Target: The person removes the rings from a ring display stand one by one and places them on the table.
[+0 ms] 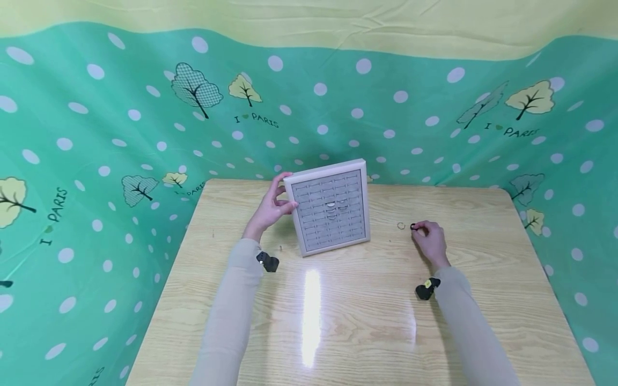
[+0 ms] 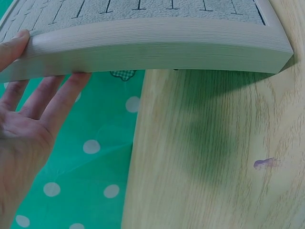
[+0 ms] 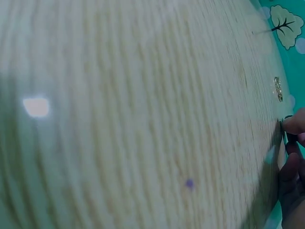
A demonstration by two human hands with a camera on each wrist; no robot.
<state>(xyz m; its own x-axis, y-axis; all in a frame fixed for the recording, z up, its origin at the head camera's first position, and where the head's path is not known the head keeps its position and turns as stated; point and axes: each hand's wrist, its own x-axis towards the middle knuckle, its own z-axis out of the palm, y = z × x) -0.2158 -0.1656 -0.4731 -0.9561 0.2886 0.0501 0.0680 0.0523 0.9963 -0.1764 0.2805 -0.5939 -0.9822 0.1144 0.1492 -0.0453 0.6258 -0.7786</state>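
My left hand (image 1: 270, 210) grips the left edge of a pale-framed ring display tray (image 1: 304, 236), thumb on the front and fingers behind. The tray is propped up at a tilt, its lower edge by the table. Grey slotted padding (image 2: 157, 10) fills it, and several silvery rings (image 1: 331, 210) sit in slots near the middle. Over the table to the right, my right hand (image 1: 431, 242) pinches a small black ring (image 1: 413, 227) between thumb and fingertips. A thin ring (image 1: 401, 226) lies on the table just left of that hand; it looks gold in the right wrist view (image 3: 278, 89).
The wooden table (image 1: 357, 316) has a bright light reflection in front of the tray and a small purple mark (image 2: 264, 163). A green dotted cloth (image 1: 309, 107) with tree prints hangs behind and at both sides. A black wrist camera (image 1: 268, 262) is worn on the left arm.
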